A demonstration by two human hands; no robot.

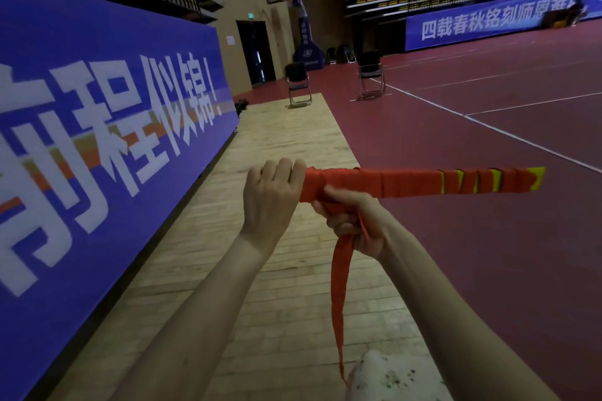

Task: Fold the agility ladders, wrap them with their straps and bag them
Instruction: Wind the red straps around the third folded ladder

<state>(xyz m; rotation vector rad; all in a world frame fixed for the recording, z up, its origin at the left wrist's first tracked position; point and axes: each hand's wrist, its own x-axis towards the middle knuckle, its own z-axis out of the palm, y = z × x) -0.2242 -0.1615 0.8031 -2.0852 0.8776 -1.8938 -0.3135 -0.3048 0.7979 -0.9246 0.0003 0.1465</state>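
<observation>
The folded agility ladder (420,182) is held up in the air in front of the person, lying level, above the place where the wooden floor (286,286) meets the red court floor (488,238). Nothing carries it except the two hands. I think it is kept level and clear of the floor so that the strap (340,286) can go freely around the bundle. The left hand (272,195) is closed around the near end of the bundle, with the fingers curled over the top edge; it seems to keep the flat rungs together and steady. The right hand (351,221) is just beside it, under the bundle, with the fingers curled around the red strap where it leaves the bundle. The free end of the strap hangs down from this hand toward the floor. The far end of the ladder shows yellow rungs under turns of red strap, so in my judgement the wrapping is well along but not yet finished.
</observation>
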